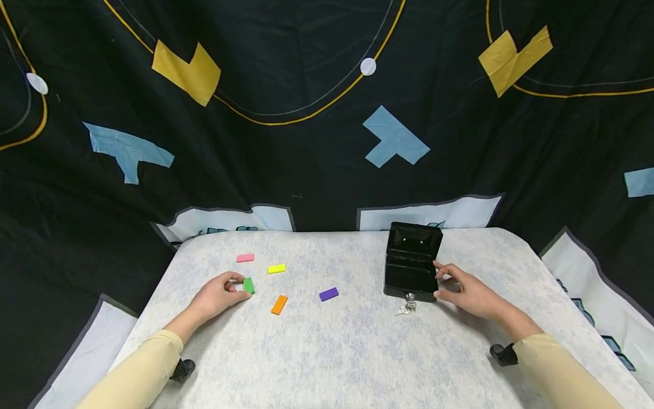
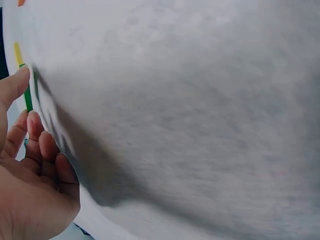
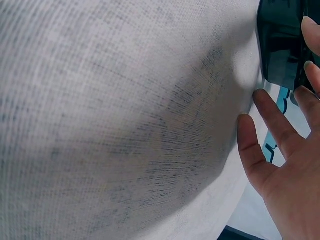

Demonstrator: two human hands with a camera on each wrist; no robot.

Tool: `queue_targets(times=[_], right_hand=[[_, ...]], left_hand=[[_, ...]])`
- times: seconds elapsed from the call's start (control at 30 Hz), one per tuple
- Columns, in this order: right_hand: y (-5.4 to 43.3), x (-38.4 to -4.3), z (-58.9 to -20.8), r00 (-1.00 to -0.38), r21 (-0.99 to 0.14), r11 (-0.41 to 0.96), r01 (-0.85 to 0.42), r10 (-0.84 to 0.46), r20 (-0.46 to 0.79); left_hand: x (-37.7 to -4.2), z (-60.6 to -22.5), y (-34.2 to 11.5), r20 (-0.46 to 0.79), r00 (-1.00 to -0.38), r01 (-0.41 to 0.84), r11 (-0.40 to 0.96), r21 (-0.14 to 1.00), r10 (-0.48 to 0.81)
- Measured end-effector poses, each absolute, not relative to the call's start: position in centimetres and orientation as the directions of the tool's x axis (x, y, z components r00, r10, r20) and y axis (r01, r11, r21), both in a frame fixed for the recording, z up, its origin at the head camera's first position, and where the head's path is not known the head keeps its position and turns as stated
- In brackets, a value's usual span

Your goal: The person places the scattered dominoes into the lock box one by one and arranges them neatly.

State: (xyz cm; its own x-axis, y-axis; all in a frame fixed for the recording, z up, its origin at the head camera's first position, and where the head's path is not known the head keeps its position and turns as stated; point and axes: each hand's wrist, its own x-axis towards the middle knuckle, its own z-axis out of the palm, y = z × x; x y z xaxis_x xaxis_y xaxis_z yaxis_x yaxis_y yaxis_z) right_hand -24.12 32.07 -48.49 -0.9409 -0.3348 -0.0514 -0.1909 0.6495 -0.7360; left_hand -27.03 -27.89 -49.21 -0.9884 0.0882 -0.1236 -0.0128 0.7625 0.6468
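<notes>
My left hand (image 1: pixel 217 295) pinches a small flat green block (image 1: pixel 248 286) between thumb and fingers at the table's left side. The left wrist view shows that green block (image 2: pixel 28 95) edge-on between the thumb and fingertips. On the right stands a black metal cash box (image 1: pixel 411 275) with its lid raised and its inside showing. My right hand (image 1: pixel 472 292) touches the box's right side with thumb and forefinger, the other fingers spread loosely. In the right wrist view the fingertips lie along the wall of the cash box (image 3: pixel 282 45).
Pink (image 1: pixel 245 258), yellow (image 1: pixel 276 268), orange (image 1: pixel 279 305) and purple blocks (image 1: pixel 329 294) lie apart on the pale patterned table (image 1: pixel 327 352). Small keys (image 1: pixel 403 310) hang at the box's front lock. A black curtain (image 1: pixel 306 170) stands behind the table.
</notes>
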Motion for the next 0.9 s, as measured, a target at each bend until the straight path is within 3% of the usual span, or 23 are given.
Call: queue_targets(times=[0.3, 0.9], right_hand=[[32.0, -24.0, -48.5, -0.940, -0.748, 0.635, -0.191, -0.338, -0.048], [32.1, -24.2, -48.7, -0.941, -0.752, 0.631, -0.191, -0.337, -0.044]], left_hand=[[-28.1, -46.3, -24.2, -0.070, -0.984, 0.061, 0.687, 0.724, 0.161], [-29.2, -42.8, -11.8, 0.030, -0.928, 0.246, 0.549, 0.799, 0.372]])
